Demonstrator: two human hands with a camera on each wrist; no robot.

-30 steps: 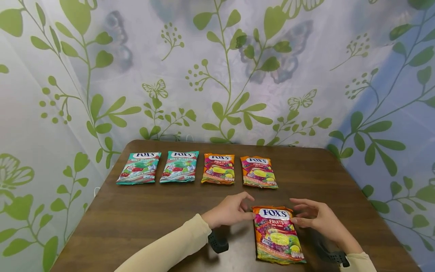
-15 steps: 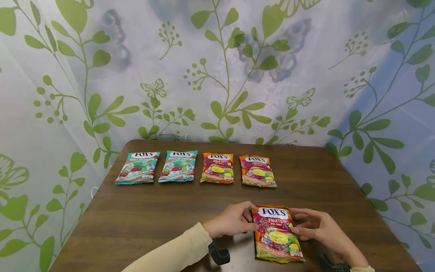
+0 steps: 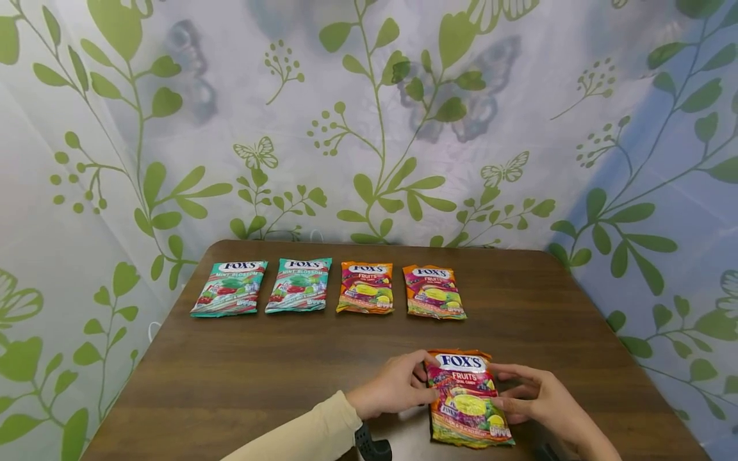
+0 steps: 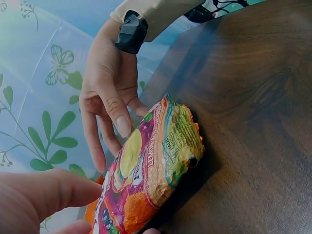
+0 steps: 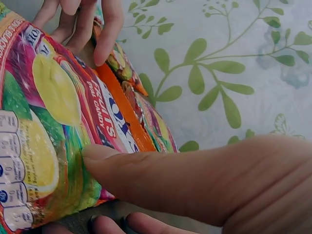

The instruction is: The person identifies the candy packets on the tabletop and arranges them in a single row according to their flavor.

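Observation:
A FOX'S Fruits candy bag (image 3: 468,404), orange, purple and yellow, is at the near right of the table, printed face up. My left hand (image 3: 393,387) holds its left edge with thumb and fingers. My right hand (image 3: 539,398) is at the opposite edge, thumb on the front and fingers beside and below. In the right wrist view the right thumb (image 5: 122,163) lies on the glossy wrapper, while its other fingertips show under the edge. The left wrist view shows the candy bag (image 4: 141,170) from its side, tilted in that view, with dark shadow beneath it.
Along the back of the brown table (image 3: 259,358) lie two teal Mint Blossom bags, one at far left (image 3: 229,289) and another (image 3: 299,285) beside it. To their right are two Fruits bags, one (image 3: 366,288) left of the other (image 3: 434,292). A leaf-patterned curtain (image 3: 323,128) hangs behind.
Both hands have closed in on the candy bag's two side edges, the left moving right and the right settling lower on its side. The back row stays as it was.

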